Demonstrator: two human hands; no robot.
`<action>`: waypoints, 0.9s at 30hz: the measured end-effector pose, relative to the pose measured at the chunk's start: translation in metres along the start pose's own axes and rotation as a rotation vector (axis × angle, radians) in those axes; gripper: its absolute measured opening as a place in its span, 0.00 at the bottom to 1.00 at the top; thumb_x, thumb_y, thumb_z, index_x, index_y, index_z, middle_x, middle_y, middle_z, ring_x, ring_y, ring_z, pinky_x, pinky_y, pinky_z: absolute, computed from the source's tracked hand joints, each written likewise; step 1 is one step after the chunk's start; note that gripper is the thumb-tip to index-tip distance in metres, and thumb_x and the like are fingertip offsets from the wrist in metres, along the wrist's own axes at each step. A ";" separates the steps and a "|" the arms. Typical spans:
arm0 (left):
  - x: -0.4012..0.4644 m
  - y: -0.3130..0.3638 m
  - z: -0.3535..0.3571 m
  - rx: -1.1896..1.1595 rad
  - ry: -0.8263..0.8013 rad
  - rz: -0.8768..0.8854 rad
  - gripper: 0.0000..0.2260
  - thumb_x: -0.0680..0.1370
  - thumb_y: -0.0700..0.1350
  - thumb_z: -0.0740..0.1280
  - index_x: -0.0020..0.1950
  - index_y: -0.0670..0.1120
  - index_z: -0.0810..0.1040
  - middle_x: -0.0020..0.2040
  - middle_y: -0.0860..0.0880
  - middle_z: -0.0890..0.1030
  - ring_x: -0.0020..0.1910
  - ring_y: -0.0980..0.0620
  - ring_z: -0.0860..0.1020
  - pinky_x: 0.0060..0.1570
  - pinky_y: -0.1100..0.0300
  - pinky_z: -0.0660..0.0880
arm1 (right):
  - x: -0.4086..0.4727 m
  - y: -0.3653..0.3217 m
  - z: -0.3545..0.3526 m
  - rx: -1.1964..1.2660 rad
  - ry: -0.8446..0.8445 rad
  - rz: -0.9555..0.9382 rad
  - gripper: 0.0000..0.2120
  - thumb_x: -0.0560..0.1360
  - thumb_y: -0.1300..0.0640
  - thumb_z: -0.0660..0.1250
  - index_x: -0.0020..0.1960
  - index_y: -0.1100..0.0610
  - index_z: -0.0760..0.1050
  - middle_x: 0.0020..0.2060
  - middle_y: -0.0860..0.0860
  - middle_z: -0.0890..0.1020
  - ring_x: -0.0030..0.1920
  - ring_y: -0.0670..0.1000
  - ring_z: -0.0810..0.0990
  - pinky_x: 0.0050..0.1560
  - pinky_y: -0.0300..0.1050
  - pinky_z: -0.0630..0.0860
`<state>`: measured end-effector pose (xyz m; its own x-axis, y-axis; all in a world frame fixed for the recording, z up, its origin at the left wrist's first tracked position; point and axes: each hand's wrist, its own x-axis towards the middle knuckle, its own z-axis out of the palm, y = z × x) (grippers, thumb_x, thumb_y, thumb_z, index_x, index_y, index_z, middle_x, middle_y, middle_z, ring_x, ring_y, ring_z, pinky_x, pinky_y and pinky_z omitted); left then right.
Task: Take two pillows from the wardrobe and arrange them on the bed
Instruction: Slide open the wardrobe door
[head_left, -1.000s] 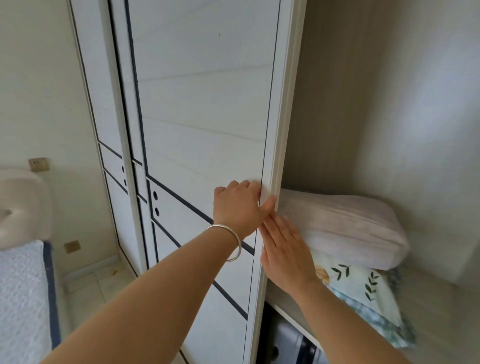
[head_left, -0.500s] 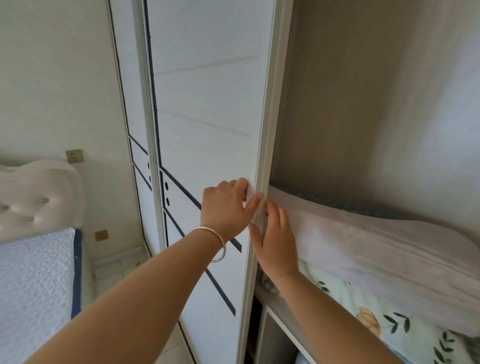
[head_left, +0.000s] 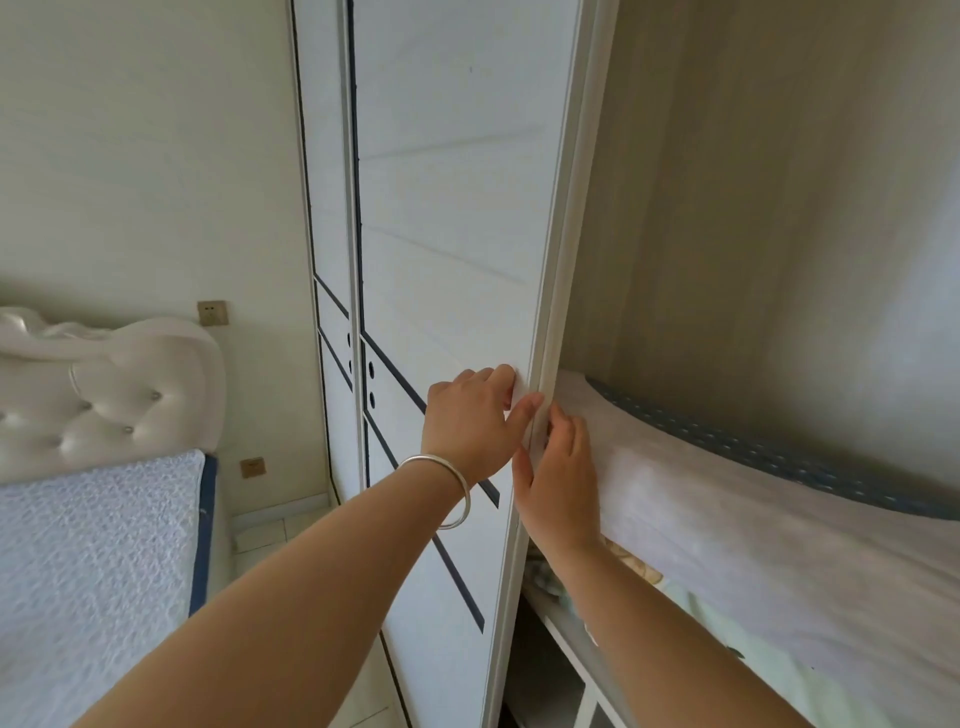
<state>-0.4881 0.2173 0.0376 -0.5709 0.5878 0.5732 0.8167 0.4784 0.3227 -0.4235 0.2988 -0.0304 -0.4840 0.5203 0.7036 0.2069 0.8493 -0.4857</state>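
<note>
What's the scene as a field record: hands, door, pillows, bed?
left hand: grips the edge of the white panelled wardrobe door; silver bangle on the wrist
right hand: straight fingers against the door edge, from the wardrobe side
pillow: pale grey soft pillow lying on the wardrobe shelf
beneath it: green leaf-print fabric
bed: white quilted bed with blue border, at left
progress: no pillow taken yet

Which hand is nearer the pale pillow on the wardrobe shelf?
Right. The right hand is inside the opening, at the left end of the pale pillow; the left hand holds the edge of the sliding door, farther left.
</note>
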 end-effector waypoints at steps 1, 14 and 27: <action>0.003 -0.004 0.001 -0.003 -0.003 -0.001 0.13 0.79 0.58 0.55 0.42 0.50 0.67 0.40 0.53 0.77 0.41 0.52 0.73 0.49 0.55 0.71 | 0.003 0.000 0.004 0.001 -0.003 -0.003 0.25 0.74 0.49 0.64 0.66 0.64 0.69 0.57 0.60 0.77 0.52 0.57 0.79 0.46 0.50 0.81; 0.028 -0.035 0.007 -0.011 0.032 -0.002 0.13 0.80 0.57 0.56 0.42 0.50 0.68 0.41 0.52 0.78 0.42 0.50 0.75 0.51 0.51 0.73 | 0.026 -0.011 0.036 0.012 -0.017 0.017 0.24 0.75 0.53 0.66 0.66 0.64 0.67 0.57 0.60 0.76 0.53 0.57 0.78 0.49 0.49 0.80; 0.004 -0.031 0.014 0.165 0.038 -0.053 0.18 0.79 0.57 0.54 0.44 0.47 0.76 0.40 0.51 0.81 0.39 0.50 0.79 0.39 0.55 0.76 | 0.026 -0.010 0.020 0.026 -0.101 0.003 0.26 0.77 0.48 0.62 0.69 0.61 0.64 0.62 0.57 0.75 0.60 0.55 0.75 0.55 0.45 0.76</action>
<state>-0.5174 0.2139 0.0196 -0.6068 0.5352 0.5877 0.7586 0.6107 0.2271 -0.4554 0.3025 -0.0179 -0.5669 0.5099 0.6470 0.1869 0.8445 -0.5018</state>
